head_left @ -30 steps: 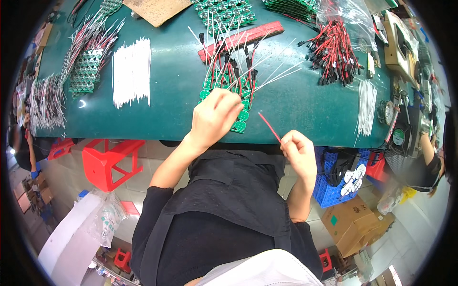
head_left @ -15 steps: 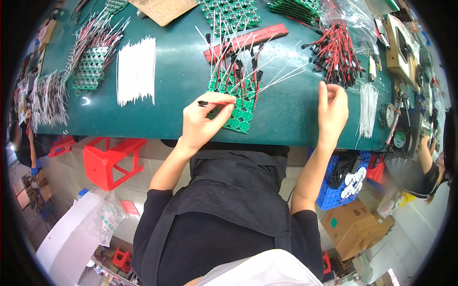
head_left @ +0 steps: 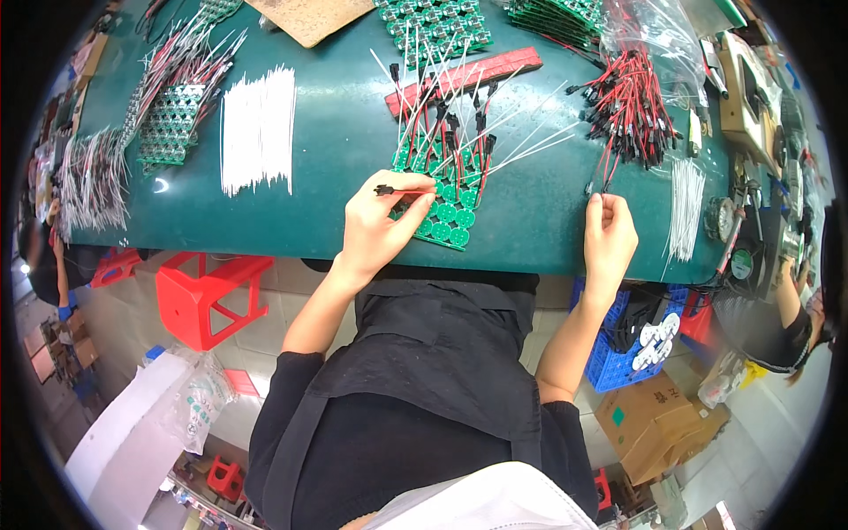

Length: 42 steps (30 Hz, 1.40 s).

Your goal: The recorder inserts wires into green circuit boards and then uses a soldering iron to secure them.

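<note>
My left hand (head_left: 378, 225) pinches a short red wire lead with a black connector (head_left: 385, 190), held over the near left part of a green circuit board panel (head_left: 448, 237). From that panel rise several red-and-black leads with black plugs (head_left: 452, 140) and thin white strips (head_left: 539, 152). To the right, my right hand (head_left: 609, 237) has its thumb and fingertips closed at the end of a red-and-black connector lead (head_left: 608, 170). This lead hangs toward me from a heap of the same leads (head_left: 629, 110).
A red bar (head_left: 495, 69) lies behind the panel. Left of it is a stack of white strips (head_left: 257, 132), then wired panels (head_left: 168, 128). More white strips (head_left: 686, 208) lie right of my right hand. Farther back are more panels (head_left: 433, 26) and a clear plastic bag (head_left: 658, 44).
My right hand has moved toward me and its fingers have closed at a lead drawn out of the heap. My left hand keeps its pinch on the red lead, nearly still.
</note>
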Each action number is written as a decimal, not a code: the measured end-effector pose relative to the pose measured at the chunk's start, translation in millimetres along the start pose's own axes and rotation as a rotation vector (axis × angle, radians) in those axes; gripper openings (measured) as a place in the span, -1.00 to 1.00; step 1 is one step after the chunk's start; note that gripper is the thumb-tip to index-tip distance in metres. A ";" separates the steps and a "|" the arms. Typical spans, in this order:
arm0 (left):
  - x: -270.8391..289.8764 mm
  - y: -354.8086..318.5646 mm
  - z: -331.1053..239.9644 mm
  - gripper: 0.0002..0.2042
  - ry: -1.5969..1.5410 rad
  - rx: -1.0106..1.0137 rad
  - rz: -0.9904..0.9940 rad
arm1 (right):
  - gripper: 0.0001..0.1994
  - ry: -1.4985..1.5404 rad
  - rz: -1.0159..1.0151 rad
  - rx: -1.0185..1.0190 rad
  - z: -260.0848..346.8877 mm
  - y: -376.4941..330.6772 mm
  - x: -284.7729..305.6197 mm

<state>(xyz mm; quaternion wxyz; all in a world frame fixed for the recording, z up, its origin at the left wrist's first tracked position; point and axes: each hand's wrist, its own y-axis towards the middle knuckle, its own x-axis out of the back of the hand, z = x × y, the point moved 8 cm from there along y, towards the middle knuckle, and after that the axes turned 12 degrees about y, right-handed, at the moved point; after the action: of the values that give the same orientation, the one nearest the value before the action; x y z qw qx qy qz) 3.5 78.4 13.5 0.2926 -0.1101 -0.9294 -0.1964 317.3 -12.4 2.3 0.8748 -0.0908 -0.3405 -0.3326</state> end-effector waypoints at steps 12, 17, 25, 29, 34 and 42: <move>-1.6 -0.4 -2.8 -0.85 0.033 -0.047 -0.016 | -0.84 0.273 -0.005 -0.109 -1.5 -25.9 5.6; -1.4 -0.9 -10.3 -0.86 0.114 -0.101 -0.052 | -0.86 0.386 0.001 -0.087 7.4 -33.3 7.6; -9.0 5.8 -14.0 -0.75 0.200 -0.060 -0.025 | -0.80 0.685 0.479 -0.317 26.7 -78.6 -9.9; -5.2 7.8 -16.2 -0.73 0.171 -0.099 -0.025 | -0.81 0.734 0.645 -0.328 37.2 -95.4 -30.0; -9.1 -2.5 -60.5 -0.78 0.160 -0.560 0.133 | -0.82 0.715 0.775 -0.317 50.7 -101.8 -49.1; 14.3 5.8 -24.1 -0.81 0.064 -0.254 -0.016 | -0.79 0.403 0.271 0.031 49.8 -23.7 -22.4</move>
<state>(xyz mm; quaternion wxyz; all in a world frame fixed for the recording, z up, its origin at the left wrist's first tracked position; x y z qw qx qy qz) 6.0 74.5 41.7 0.3040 -0.1328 -0.8880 -0.3184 263.2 0.3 23.5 0.9630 -0.0539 -0.1490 -0.2182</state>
